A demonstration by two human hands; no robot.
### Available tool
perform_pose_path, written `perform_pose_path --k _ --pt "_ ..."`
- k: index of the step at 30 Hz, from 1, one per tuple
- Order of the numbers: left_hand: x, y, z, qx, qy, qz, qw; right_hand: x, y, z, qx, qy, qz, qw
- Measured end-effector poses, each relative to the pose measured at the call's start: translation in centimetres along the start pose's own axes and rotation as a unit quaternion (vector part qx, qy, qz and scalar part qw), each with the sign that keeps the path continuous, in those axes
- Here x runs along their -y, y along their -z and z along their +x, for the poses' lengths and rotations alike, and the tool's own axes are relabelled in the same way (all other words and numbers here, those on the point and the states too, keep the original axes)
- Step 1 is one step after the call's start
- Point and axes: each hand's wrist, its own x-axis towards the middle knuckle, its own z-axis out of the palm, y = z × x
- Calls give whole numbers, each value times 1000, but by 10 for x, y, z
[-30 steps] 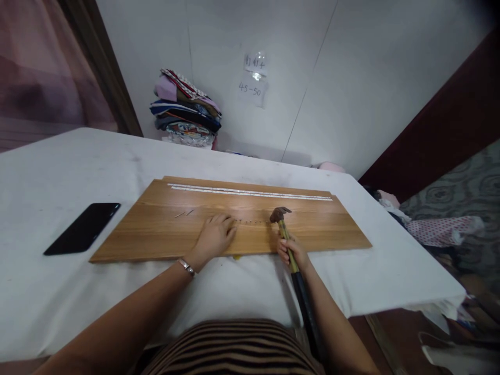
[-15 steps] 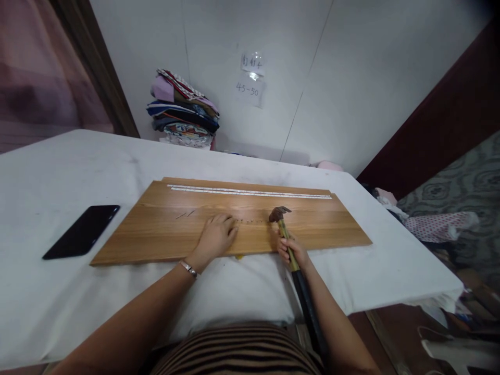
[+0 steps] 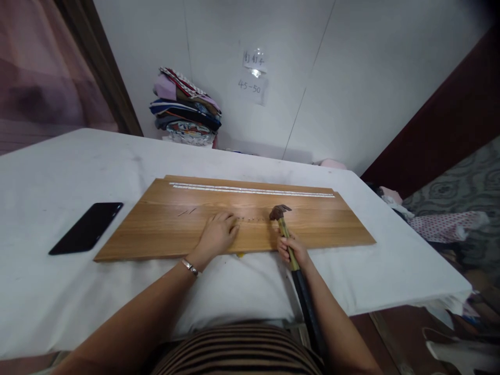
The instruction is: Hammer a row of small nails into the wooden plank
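The right hand (image 3: pixel 291 251) is closed around a hammer (image 3: pixel 301 291), whose head is at the right end of a row of small nails (image 3: pixel 249 220) on the wooden board (image 3: pixel 156 229). The left hand (image 3: pixel 216 234) lies on this board, left of the row, with fingers slightly bent; whether it holds something, I cannot tell. Two loose nails (image 3: pixel 182 212) lie farther left.

A narrow silver metal band (image 3: pixel 189 266) circles the wrist (image 3: pixel 200 257) behind the left hand (image 3: pixel 217 233); a brown-and-black striped fabric top (image 3: pixel 239 350) shows farther below that hand.
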Motion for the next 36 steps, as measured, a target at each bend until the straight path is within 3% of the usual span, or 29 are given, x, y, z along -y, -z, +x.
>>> perform_pose_path --k 5,12,31,36 --pt "0 1 -1 0 3 2 1000 0 0 -3 -15 41 25 999" --pt "-1 3 -1 4 3 4 1000 0 3 -5 8 4 -5 1000" --pt "-2 3 -2 10 16 -18 1000 -2 12 -4 20 22 34 999" --pt "-1 2 -1 18 18 -13 1000 -1 13 -3 16 -2 24 1000"
